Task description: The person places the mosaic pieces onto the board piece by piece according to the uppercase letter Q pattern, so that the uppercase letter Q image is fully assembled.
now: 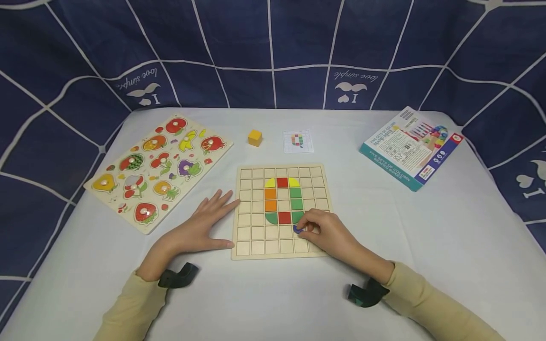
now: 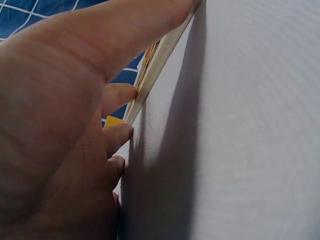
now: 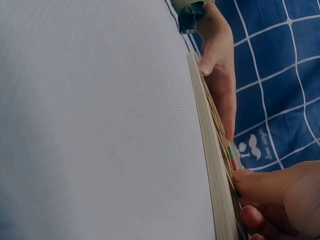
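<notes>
A wooden grid board lies flat on the white table. Red, yellow, orange and green tiles form a ring in its cells. Between thumb and fingers my right hand pinches a small blue piece at the cell just below the ring's lower right green corner; the fingers partly cover it. My left hand, fingers spread, touches the board's left edge with thumb and fingertips. In the left wrist view the thumb reaches the board's side edge. The right wrist view shows both hands at the board.
Beyond the board are a yellow cube and a small pattern card with a similar coloured figure. A fruit knob puzzle lies at the left. On the right sits a teal and white box. Blue checked cloth hangs behind.
</notes>
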